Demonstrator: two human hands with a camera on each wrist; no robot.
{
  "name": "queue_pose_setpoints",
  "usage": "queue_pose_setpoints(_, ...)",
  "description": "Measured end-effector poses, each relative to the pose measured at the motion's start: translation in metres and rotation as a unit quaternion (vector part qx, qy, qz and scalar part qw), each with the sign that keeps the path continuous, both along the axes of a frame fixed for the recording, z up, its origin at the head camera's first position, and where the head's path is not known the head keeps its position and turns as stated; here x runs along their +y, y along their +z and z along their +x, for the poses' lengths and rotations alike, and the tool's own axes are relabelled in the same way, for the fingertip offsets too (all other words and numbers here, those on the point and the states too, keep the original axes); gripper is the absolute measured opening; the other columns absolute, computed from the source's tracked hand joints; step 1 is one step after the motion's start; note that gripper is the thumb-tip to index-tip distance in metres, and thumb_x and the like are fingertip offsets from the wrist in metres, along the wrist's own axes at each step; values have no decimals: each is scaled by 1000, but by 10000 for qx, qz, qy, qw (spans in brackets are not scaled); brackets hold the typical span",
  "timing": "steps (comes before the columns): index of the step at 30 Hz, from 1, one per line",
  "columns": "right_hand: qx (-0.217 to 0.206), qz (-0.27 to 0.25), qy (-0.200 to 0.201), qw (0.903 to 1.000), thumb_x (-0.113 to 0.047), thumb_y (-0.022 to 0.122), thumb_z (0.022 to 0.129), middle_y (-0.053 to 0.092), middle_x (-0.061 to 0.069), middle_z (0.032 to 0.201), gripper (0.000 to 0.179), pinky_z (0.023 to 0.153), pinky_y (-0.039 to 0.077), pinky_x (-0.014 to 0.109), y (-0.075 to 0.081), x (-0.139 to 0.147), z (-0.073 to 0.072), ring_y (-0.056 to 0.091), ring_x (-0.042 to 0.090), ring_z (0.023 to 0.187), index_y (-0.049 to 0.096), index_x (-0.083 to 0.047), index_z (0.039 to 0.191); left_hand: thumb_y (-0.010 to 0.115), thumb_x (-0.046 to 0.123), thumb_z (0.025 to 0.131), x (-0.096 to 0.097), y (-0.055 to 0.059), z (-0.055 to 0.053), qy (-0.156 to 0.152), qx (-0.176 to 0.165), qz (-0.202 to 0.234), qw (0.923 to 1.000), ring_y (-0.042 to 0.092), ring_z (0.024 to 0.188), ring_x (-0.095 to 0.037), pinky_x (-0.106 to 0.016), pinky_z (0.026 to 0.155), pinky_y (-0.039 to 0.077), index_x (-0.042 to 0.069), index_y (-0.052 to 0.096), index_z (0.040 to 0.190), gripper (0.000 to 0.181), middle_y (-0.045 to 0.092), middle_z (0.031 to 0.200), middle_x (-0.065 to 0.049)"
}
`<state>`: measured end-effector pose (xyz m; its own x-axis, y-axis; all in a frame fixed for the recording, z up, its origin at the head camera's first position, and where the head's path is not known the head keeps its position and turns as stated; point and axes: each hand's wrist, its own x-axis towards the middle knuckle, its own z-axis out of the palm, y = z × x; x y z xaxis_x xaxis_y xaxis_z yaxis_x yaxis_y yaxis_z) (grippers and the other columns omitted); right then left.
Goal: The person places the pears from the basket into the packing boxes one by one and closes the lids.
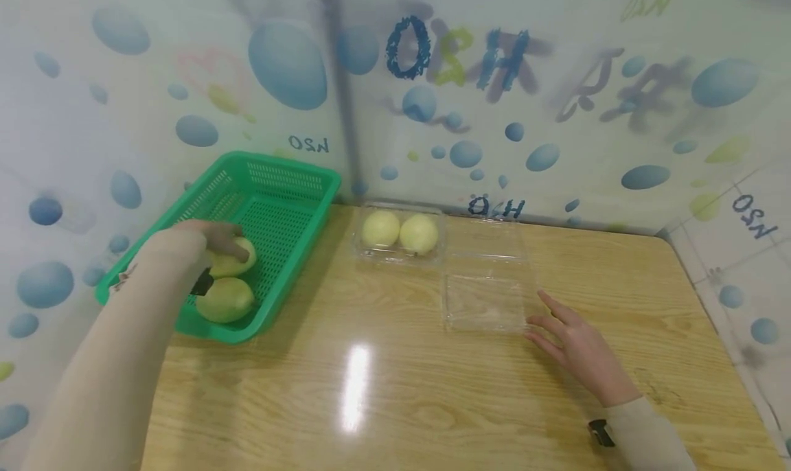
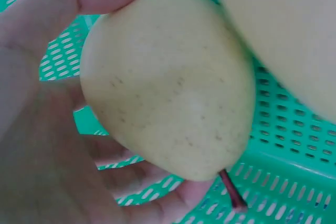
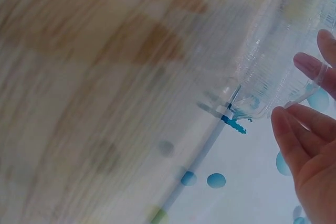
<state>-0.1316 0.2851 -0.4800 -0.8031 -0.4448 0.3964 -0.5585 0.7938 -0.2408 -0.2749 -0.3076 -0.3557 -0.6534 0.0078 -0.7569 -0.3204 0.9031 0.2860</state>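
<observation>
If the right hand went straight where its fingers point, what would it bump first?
The right hand would probably meet the clear, empty plastic box first. Its fingertips are right at the box's edge and may even be touching it; see-through plastic makes that hard to tell.

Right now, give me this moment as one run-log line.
left hand: grips pear in green basket | right hand: at open clear container edge | other container: two yellow fruits

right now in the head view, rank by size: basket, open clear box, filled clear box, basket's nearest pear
1. Green basket
2. Open clear box, lid included
3. Filled clear box
4. Basket's nearest pear
</observation>
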Motion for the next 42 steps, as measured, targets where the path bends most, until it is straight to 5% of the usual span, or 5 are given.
queue_pose_setpoints(6, 45, -32, 43, 10000, -9, 83, 70, 50, 30, 132, 32, 67, 56, 48, -1, 0, -1, 64, 43, 96, 73, -5, 100, 58, 48, 91, -8, -4, -23, -1787, 772, -389, 9801, 10, 128, -65, -80, 93, 20, -2, 26, 147, 81, 13, 145, -42)
queue_pose_setpoints(15, 23, -11, 23, 10000, -9, 83, 71, 50, 31, 132, 31, 68, 56, 49, -1, -1, -2, 64, 43, 95, 73, -4, 100, 66, 33, 87, 13, 19, -19, -2675, 1802, -233, 9463, 42, 118, -54, -66, 87, 41, -1, 44, 135, 63, 44, 132, -35)
queue_pose_setpoints(22, 25, -22, 41, 10000, -8, 82, 71, 50, 32, 131, 32, 67, 57, 48, -1, -1, -2, 64, 43, 94, 72, -4, 100, 67, 24, 80, 37, 31, -9, -2667, 2442, -259, 9320, 49, 91, -38, -53, 68, 47, 8, 40, 140, 68, 45, 113, -29)
queue_pose_setpoints(31, -59, -24, -15, 10000, -8, 82, 72, 50, 31, 132, 31, 68, 56, 50, 0, -1, -1, 62, 44, 98, 72, -4, 101, 64, 17, 88, 60, 38, 1, -2968, 3023, -356, 9051, 44, 103, -47, -58, 71, 47, 7, 31, 146, 67, 37, 124, -35)
queue_pose_setpoints(42, -84, -51, -13, 10000, -9, 82, 72, 50, 29, 133, 31, 63, 57, 46, -3, 1, -2, 65, 41, 93, 73, -5, 102, 60, 15, 91, 97, 48, 12, -3895, 3806, -526, 8371, 40, 119, -53, -68, 90, 39, 9, 35, 146, 60, 39, 131, -34)
